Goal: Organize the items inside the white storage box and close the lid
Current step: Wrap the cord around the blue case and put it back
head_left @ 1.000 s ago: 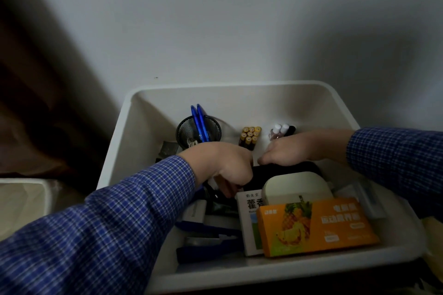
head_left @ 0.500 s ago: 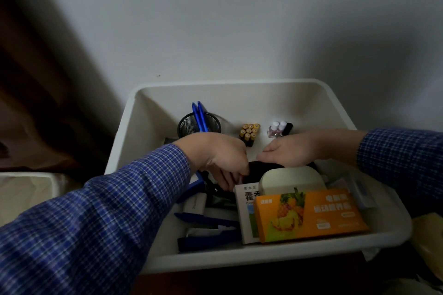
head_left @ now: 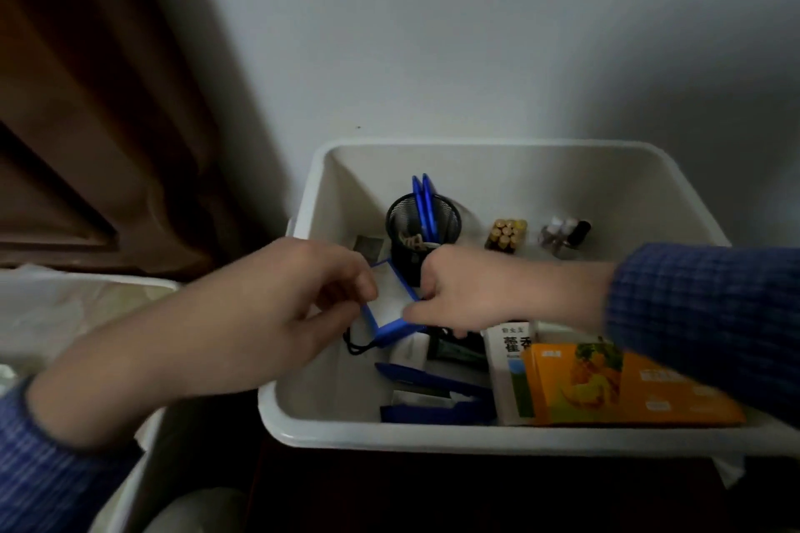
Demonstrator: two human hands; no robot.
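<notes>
Both hands hold a blue-framed card holder (head_left: 391, 303) lifted a little above the left part of the white storage box (head_left: 498, 151), just in front of the black mesh pen cup (head_left: 422, 229). The left hand (head_left: 298, 299) pinches the holder's left edge between thumb and fingertips, its grip closed on the frame; the right hand (head_left: 459, 290) is curled into a loose fist, its grip closed on the holder's right and lower edge. A thin black cord (head_left: 357, 344) dangles from the holder's lower left corner. The holder looks light, flat and fairly stiff, probably smooth plastic that could slip, so the rim is the sensible place to take it, with the loose cord likely to snag on things below. Both forearms reach in from the near side, wrists roughly level, knuckles up, meeting over the left half of the box. To the right of the pen cup, along the back wall, stand a cluster of batteries (head_left: 506, 234) and some small bottles (head_left: 565, 229). In front of the cup lies a blue stapler (head_left: 433, 394); further right an orange packet (head_left: 627, 389) leans on a white carton (head_left: 511, 368). No lid is in view.
</notes>
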